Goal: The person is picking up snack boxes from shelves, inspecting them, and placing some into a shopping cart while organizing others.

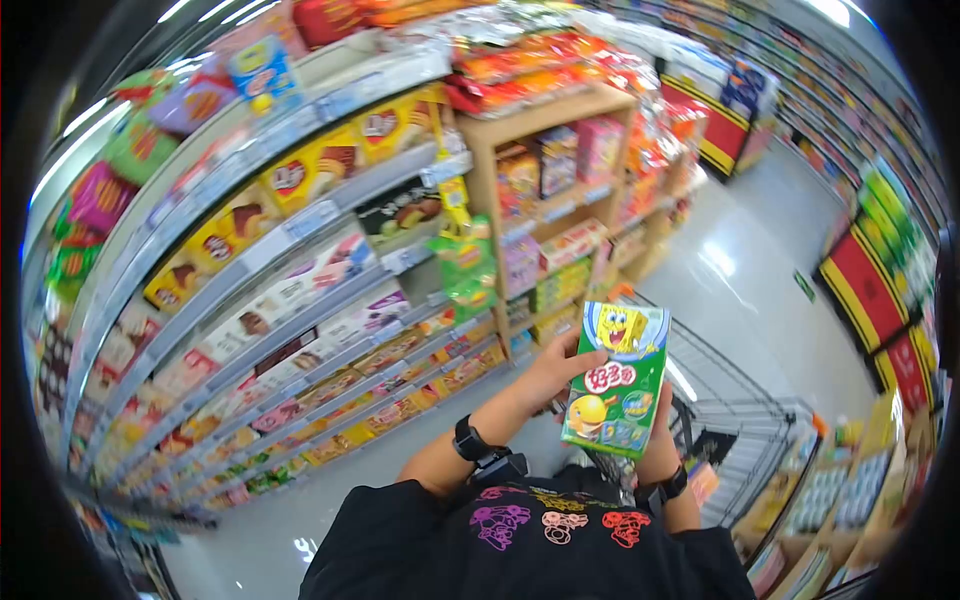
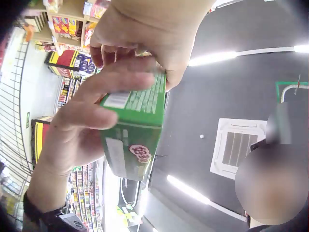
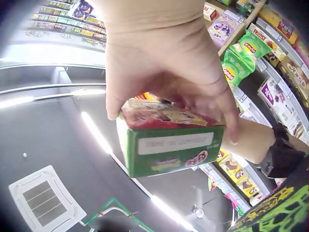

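Observation:
A green box [image 1: 615, 380] with a yellow cartoon figure on its front is held up at chest height in the head view. My left hand [image 1: 562, 368] grips its left edge, thumb on the front face. Along the lower right edge, mostly behind the box, is my right hand [image 1: 660, 428]. The left wrist view shows the side of the box [image 2: 133, 135] under my left hand [image 2: 145, 36], with my right hand's [image 2: 79, 116] blurred fingers across it. In the right wrist view my right hand [image 3: 166, 72] spans the box [image 3: 174, 145], thumb and fingers on opposite sides.
Shelves of packaged snacks [image 1: 300, 190] curve along the left, beside a wooden shelf unit [image 1: 545, 110]. A wire shopping cart [image 1: 735, 400] stands just beyond the box. Display stands [image 1: 870, 290] line the right, with grey floor [image 1: 720, 260] between. Another person [image 2: 270, 188], blurred, appears in the left wrist view.

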Demonstrator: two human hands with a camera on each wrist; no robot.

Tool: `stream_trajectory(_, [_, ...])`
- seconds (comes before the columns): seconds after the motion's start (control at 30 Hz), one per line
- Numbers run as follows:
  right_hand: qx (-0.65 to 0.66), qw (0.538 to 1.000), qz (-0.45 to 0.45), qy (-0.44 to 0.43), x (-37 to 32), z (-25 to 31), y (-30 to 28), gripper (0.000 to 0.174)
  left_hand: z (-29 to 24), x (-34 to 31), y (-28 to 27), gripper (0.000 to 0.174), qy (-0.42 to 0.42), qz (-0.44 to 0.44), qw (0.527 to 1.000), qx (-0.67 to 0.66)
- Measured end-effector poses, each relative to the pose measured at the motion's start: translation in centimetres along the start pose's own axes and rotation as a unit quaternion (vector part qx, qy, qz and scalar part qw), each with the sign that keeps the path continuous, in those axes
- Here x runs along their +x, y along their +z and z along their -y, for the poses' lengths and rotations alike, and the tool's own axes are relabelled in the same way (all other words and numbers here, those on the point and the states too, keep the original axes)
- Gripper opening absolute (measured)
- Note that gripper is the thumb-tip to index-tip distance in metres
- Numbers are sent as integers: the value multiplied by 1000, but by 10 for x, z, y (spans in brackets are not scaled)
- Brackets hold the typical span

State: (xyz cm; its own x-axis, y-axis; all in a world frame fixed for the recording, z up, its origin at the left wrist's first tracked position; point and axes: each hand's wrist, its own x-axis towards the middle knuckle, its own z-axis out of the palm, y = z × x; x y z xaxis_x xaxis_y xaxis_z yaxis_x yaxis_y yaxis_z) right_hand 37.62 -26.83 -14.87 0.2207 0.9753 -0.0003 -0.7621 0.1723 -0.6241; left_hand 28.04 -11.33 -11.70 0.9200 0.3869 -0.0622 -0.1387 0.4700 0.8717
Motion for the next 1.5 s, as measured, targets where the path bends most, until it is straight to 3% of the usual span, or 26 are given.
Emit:
stream_trajectory(0.03, [-30,999,-22,9,8,2,2,78,-6,-3,-6,42,24,-18,1000,1])
stream_trajectory(0.1, [25,983,130,125,32,6,6,76,-16,-9,-15,40,64,-48,997,6])
stream_trajectory(0.17, [26,959,223,174,54,4,15,74,-25,-18,-27,39,110,-93,989,22])
stream_trajectory(0.23, [-23,954,254,160,60,3,31,70,-31,-31,-40,40,131,-134,982,13])
stream_trajectory(0.3, [-33,959,228,165,74,-8,38,64,-37,-45,-49,40,112,-230,967,-3])
stream_trajectory(0.4, [-46,962,222,153,94,-29,30,58,-39,-50,-73,44,213,-256,941,56])
stream_trajectory(0.47, [-32,969,186,158,103,-23,54,52,-63,-60,-63,49,208,-179,960,-62])
stream_trajectory(0.57, [-15,968,155,198,111,-13,70,45,-62,-52,-73,48,195,-176,957,-121])
stream_trajectory(0.67, [2,967,105,232,113,-11,74,43,-62,-50,-76,41,86,-192,952,-223])
stream_trajectory(1.07, [47,974,-6,220,118,-12,76,43,-51,-27,-97,41,64,-121,951,-276])
stream_trajectory(1.37, [71,969,-8,236,128,-24,80,42,-53,-30,-110,45,63,-124,953,-271])
stream_trajectory(1.5, [51,969,30,238,133,-30,77,42,-53,-33,-114,46,72,-118,952,-274])
